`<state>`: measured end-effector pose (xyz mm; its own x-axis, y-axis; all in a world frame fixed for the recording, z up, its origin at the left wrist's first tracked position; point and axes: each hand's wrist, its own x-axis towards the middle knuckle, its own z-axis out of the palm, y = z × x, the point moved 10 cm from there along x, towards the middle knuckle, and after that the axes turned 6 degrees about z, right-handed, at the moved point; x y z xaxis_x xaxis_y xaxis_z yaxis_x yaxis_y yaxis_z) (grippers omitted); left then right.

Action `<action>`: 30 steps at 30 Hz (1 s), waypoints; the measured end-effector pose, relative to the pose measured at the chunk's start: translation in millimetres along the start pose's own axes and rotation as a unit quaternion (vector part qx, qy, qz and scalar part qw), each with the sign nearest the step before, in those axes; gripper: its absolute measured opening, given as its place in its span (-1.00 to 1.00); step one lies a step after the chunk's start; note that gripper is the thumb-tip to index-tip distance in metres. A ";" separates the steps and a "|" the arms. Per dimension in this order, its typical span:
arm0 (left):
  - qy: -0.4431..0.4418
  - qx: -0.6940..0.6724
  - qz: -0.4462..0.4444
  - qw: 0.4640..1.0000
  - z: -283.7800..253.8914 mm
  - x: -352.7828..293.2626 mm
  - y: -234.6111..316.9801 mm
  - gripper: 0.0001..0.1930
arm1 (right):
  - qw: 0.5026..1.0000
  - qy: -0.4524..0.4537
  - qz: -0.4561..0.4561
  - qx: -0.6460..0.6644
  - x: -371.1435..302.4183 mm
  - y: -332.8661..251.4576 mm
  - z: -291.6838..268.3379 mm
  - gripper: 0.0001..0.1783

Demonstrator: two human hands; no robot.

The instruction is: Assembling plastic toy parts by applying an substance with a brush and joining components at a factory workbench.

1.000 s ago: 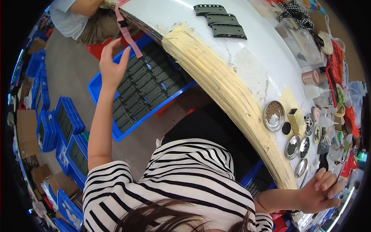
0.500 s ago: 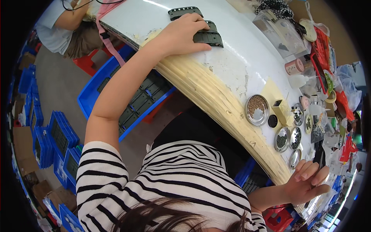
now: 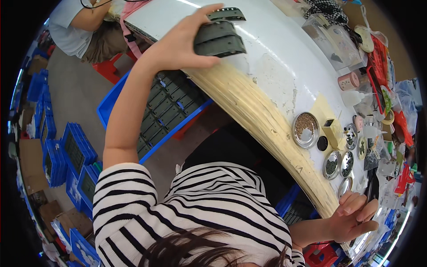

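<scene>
Two dark green curved plastic plates (image 3: 221,39), side by side, are at the front edge of the white table. My left hand (image 3: 180,44) is wrapped round their left side, thumb along the near edge and fingers at the far one. Just beyond lies another dark green curved plate (image 3: 233,14) with a row of notches. At the right end of the table, my right hand (image 3: 353,218) is closed, fingers curled round a thin dark tool (image 3: 372,187), perhaps tweezers. Near it are round metal dishes (image 3: 332,165) with small dark parts.
A larger metal dish (image 3: 306,130) holds brown grains beside a small yellow box (image 3: 333,133). A clear plastic bin (image 3: 331,42) and a pink cup (image 3: 348,81) stand farther back. Below the table edge sits a blue crate (image 3: 151,151) of green plates. Another person (image 3: 78,31) sits at the far left.
My left hand has drawn the two green plates leftward, away from the notched plate, toward the table's front edge. My right hand stays closed in about the same place. The whole view has shifted slightly.
</scene>
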<state>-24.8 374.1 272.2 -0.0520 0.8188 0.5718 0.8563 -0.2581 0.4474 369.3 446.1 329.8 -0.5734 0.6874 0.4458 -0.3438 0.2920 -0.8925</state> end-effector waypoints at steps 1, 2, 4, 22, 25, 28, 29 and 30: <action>0.009 -0.013 -0.052 0.999 -21.2 -27.8 -8.9 -0.06 | 1.000 0.002 0.004 0.000 -0.4 0.7 -2.1 -0.51; 0.016 -0.039 -0.128 0.991 -40.2 -55.9 -20.8 -0.08 | 1.000 0.011 0.012 0.007 -0.5 1.9 -3.9 -0.52; 0.094 -0.011 -0.173 0.980 -85.5 -120.6 -46.6 -0.10 | 1.000 0.006 0.021 0.009 -0.2 4.6 -8.1 -0.52; -0.303 0.337 -0.501 0.737 -58.3 -464.8 -245.8 0.10 | 0.998 -0.049 0.042 -0.008 10.5 7.0 37.1 -0.52; -0.303 0.297 -0.544 0.724 -54.1 -476.5 -249.1 0.10 | 0.998 -0.046 0.043 -0.009 11.4 8.7 39.1 -0.52; -0.333 0.263 -0.573 0.701 -46.1 -477.4 -239.8 0.08 | 0.998 -0.052 0.042 -0.011 11.8 9.3 42.3 -0.52; -0.333 0.245 -0.581 0.701 -45.5 -477.9 -240.1 0.07 | 0.998 -0.053 0.041 -0.012 11.6 9.3 42.8 -0.52; -0.333 0.227 -0.589 0.700 -44.4 -478.5 -241.1 0.06 | 0.998 -0.051 0.040 -0.016 11.1 8.9 42.4 -0.52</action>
<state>-229.2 21.8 -78.7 -0.7384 0.4228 -0.5253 0.5039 0.8636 -0.0132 328.4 428.1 329.8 -0.6717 0.6378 0.3769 -0.2707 0.2623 -0.9262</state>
